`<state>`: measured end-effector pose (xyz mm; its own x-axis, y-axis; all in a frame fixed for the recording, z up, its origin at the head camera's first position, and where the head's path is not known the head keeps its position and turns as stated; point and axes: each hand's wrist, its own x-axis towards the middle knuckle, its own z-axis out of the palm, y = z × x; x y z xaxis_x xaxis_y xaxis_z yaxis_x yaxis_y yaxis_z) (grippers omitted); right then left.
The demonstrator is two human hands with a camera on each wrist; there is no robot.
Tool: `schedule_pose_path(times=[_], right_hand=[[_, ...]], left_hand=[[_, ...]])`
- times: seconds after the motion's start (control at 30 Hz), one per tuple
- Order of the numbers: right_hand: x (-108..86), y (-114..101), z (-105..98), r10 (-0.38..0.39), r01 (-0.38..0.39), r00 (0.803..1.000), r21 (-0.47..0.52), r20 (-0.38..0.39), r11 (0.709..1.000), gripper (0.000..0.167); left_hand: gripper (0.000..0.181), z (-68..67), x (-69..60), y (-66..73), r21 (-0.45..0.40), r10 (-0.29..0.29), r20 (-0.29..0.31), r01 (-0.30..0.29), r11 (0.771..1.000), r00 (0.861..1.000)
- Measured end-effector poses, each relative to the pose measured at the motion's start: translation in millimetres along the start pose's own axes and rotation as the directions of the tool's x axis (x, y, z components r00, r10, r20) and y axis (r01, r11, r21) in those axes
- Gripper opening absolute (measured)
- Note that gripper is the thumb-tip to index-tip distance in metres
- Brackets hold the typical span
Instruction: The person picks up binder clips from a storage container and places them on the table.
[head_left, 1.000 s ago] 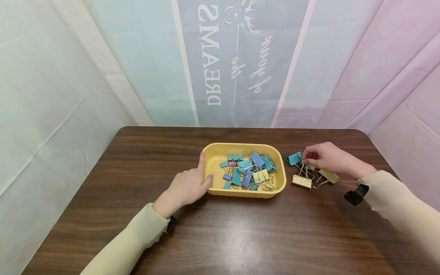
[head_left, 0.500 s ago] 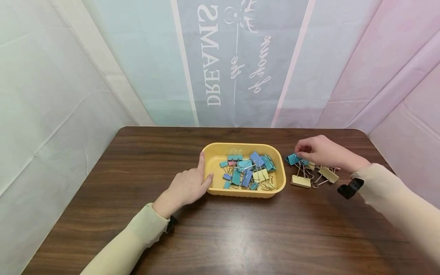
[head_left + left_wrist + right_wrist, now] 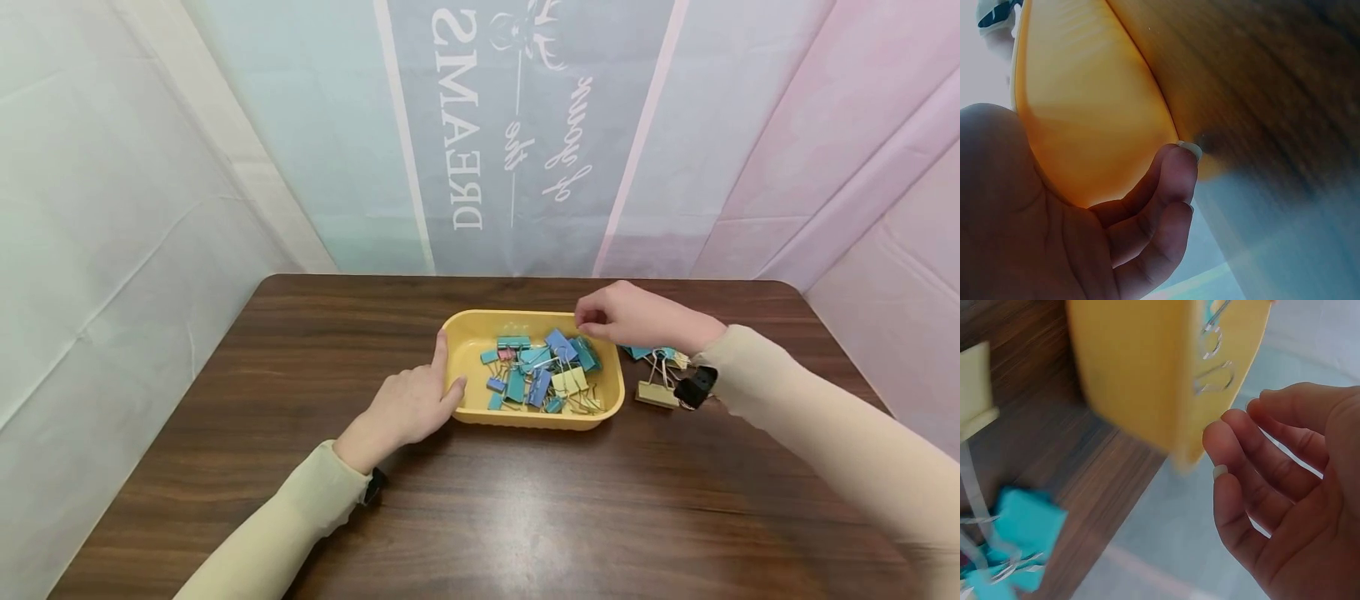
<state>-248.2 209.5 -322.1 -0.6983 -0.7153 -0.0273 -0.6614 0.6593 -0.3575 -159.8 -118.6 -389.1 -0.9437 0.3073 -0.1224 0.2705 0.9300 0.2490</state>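
Note:
My left hand point(image 3: 408, 404) grips the left end of a yellow plastic bin point(image 3: 517, 422), thumb over the rim. In the left wrist view its fingers point(image 3: 1175, 175) curl against the outside of the bin wall point(image 3: 1091, 81). Inside lie several binder clips, among them a yellow one point(image 3: 570, 382), a blue one point(image 3: 538, 388) and a teal one point(image 3: 515, 386). Over the bin's far right corner is my right hand point(image 3: 637, 317), fingers bent and thumb near the index finger. The right wrist view shows no clip at its fingertips point(image 3: 1219, 437), though something small could be hidden.
Right of the bin, more binder clips lie on the brown wooden table point(image 3: 480, 517): a gold one point(image 3: 657, 394) and teal ones point(image 3: 637, 352), partly hidden by my right arm. A printed cloth point(image 3: 517, 167) hangs behind the table's far edge.
My right hand has moved left from the loose clips on the table to above the bin's right end. The left hand and the bin have stayed in place.

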Motion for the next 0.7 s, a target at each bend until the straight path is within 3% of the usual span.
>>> schedule_pose_path(times=[0.27,0.7], right_hand=[[43.8,-30,9,-0.095,0.101,0.992,-0.073,0.080,0.992,0.008],[91.6,-68,45,-0.031,0.100,0.959,-0.237,0.280,0.966,0.024]], left_hand=[[0.082,-1.0,0.1,-0.3,-0.014,-0.001,0.004,0.001,1.000,1.000],[0.081,-2.0,-0.9,-0.1,-0.017,0.003,0.005,-0.002,1.000,1.000]])
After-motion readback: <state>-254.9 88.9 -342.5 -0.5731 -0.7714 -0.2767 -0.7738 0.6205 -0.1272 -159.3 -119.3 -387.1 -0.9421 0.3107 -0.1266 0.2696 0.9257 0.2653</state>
